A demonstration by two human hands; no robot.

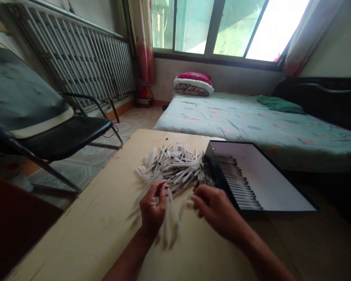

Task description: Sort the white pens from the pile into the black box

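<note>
Apparently, any print on the white pens (183,166) blurs beyond reading.

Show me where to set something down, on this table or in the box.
Bare tabletop lies between the table's left edge and the pile of pens, and nearest the camera between the forearms. The box is bare right of its pen row. It's crowded mid-table: pile, left hand and right hand, up to the box's left wall.
</note>
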